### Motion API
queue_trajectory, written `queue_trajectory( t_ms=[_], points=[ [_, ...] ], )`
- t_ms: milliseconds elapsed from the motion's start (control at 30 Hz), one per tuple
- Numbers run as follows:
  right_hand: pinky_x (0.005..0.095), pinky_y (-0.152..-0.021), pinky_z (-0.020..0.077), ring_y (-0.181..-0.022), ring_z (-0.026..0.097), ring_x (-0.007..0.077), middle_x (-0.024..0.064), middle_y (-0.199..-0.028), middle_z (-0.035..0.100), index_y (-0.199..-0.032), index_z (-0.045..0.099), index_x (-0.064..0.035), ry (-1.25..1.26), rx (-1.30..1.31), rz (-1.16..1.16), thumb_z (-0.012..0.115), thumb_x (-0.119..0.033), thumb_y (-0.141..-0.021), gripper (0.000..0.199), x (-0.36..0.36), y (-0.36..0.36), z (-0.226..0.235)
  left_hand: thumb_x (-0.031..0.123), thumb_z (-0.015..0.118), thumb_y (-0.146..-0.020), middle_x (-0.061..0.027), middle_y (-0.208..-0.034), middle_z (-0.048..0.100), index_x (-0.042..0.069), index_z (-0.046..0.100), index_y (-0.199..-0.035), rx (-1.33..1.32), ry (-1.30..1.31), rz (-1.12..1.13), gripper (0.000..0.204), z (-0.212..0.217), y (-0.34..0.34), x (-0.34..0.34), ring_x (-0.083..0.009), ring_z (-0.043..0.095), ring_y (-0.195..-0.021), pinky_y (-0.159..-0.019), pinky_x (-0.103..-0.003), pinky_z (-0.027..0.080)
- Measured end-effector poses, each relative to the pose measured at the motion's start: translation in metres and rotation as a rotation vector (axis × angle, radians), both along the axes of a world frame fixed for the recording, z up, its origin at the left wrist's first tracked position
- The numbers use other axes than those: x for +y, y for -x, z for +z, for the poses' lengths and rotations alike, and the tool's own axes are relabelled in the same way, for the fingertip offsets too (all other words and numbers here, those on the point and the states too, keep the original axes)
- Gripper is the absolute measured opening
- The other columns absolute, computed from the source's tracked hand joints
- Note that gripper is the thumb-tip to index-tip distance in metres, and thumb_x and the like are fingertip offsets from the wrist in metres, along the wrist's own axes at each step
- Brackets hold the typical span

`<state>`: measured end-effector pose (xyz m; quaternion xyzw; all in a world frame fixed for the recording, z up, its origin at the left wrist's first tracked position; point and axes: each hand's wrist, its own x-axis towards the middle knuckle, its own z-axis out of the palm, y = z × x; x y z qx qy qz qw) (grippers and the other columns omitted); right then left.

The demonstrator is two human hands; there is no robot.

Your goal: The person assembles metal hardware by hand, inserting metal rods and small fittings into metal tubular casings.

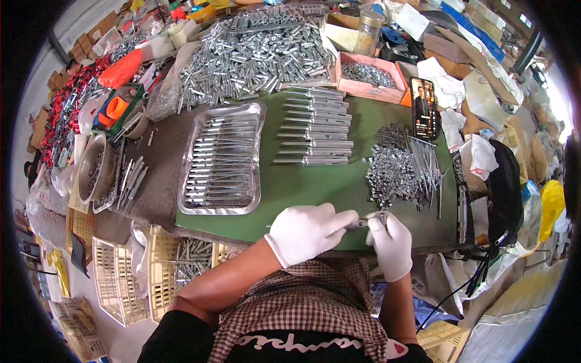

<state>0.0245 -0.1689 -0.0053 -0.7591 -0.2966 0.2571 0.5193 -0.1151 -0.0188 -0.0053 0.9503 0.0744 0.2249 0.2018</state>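
Note:
Both my hands wear white gloves and meet over the front edge of the green work mat. My left hand is closed around a slim metal tube with a rod, mostly hidden by the fingers. My right hand pinches a small metal piece at the tube's right end; its exact shape is too small to tell. Ahead lies a column of similar metal tubes with thin rods. Left of them, a shiny metal tray holds a row of like parts.
Small metal fittings are heaped at the right beside long thin rods. A phone leans behind them. Farther back are a large pile of metal tubes and a pink box of small parts. Plastic baskets stand below left.

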Motion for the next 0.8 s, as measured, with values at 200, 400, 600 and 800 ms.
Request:
queue_trajectory(
  t_ms=[200, 400, 600, 800],
  points=[
    [0.0329, -0.066, 0.0473, -0.070, 0.061, 0.0204, 0.0088, -0.082, 0.065, -0.096, 0.069, -0.0070, 0.081, -0.682, -0.131, 0.062, -0.017, -0.092, 0.014, -0.003, -0.070, -0.011, 0.016, 0.063, -0.080, -0.0033, -0.068, 0.048, 0.024, 0.065, -0.096, 0.138, -0.220, 0.111, 0.018, -0.007, -0.012, -0.021, -0.0182, 0.056, -0.048, -0.042, -0.035, 0.046],
    [0.0457, -0.074, 0.0488, -0.084, 0.062, 0.0380, 0.0162, -0.089, 0.062, -0.085, 0.062, -0.0048, 0.307, -0.970, -0.021, 0.065, -0.021, -0.084, 0.016, 0.043, -0.106, -0.001, 0.013, 0.060, -0.080, -0.0057, -0.070, 0.048, 0.022, 0.065, -0.093, 0.123, -0.192, 0.136, 0.017, -0.011, -0.022, -0.028, -0.0196, 0.057, -0.048, -0.041, -0.034, 0.046],
    [0.0462, -0.075, 0.0495, -0.086, 0.063, 0.0373, 0.0167, -0.093, 0.064, -0.095, 0.063, -0.0064, 0.325, -0.994, -0.041, 0.063, -0.018, -0.086, 0.014, 0.038, -0.101, -0.002, 0.012, 0.061, -0.079, -0.0064, -0.069, 0.047, 0.021, 0.064, -0.094, 0.140, -0.177, 0.124, 0.018, -0.010, -0.022, -0.024, -0.0203, 0.057, -0.047, -0.041, -0.035, 0.046],
    [0.0449, -0.077, 0.0493, -0.088, 0.063, 0.0364, 0.0159, -0.096, 0.064, -0.095, 0.064, -0.0075, 0.241, -0.913, -0.041, 0.064, -0.018, -0.086, 0.013, 0.042, -0.110, 0.000, 0.013, 0.061, -0.079, -0.0062, -0.070, 0.047, 0.021, 0.064, -0.095, 0.128, -0.176, 0.094, 0.018, -0.010, -0.022, -0.021, -0.0200, 0.056, -0.047, -0.041, -0.035, 0.046]
  ],
)
